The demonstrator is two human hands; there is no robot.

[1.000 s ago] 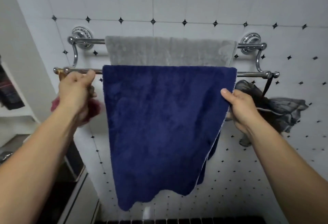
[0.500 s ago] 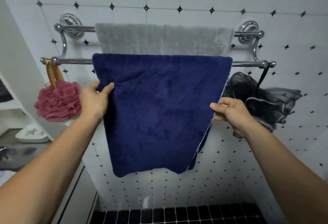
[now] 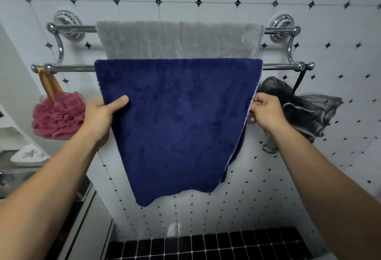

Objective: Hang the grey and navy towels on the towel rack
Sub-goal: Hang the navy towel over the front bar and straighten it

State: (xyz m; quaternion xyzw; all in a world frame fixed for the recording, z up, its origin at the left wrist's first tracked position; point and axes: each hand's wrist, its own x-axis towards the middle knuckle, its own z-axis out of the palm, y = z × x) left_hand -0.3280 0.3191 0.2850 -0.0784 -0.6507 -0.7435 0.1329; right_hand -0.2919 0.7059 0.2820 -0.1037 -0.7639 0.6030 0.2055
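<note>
A chrome double towel rack (image 3: 72, 67) is fixed to the white tiled wall. The grey towel (image 3: 177, 40) hangs over its back bar. The navy towel (image 3: 177, 119) is draped over the front bar and hides most of the grey one. My left hand (image 3: 101, 115) pinches the navy towel's left edge, thumb on the front face. My right hand (image 3: 266, 111) grips the towel's right edge at about the same height, fingers curled round it.
A pink bath pouf (image 3: 58, 115) hangs on a gold ribbon from the front bar's left end. A black mesh pouf (image 3: 309, 111) hangs from the right end, behind my right hand. A white soap dish (image 3: 31, 155) sits on a ledge at the left. Black floor tiles (image 3: 206, 245) lie below.
My left hand left the bar's left end and took the navy towel's left edge. My right hand slid lower along the right edge. The pink pouf came into view.
</note>
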